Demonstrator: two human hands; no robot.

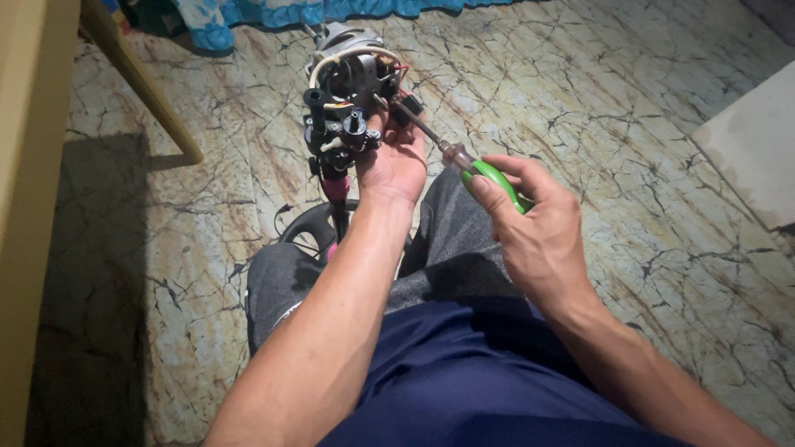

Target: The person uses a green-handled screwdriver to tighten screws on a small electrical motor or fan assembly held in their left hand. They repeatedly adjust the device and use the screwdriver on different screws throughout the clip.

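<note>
Green plastic forms the handle of the screwdriver [480,175], and your right hand [534,228] closes its fingers around that handle, thumb lying along the top, so the grip is full and firm. The metal shaft runs up and to the left from the handle, and its tip meets the right side of the motor assembly [352,95]. Your left hand [396,159] supports the assembly from below and behind, fingers curled against its lower right side and wrapped on it; the fingertips themselves are hidden behind the black parts. The assembly sits upright above your knees, over the marbled floor [621,124], with a white wire looping across its top and a red wire at its right edge. A black stem with a pink band [335,189] hangs below it, descending between your legs. A wooden furniture leg [141,79] stands well apart on the left, and blue cloth [248,12] lies along the far edge.
</note>
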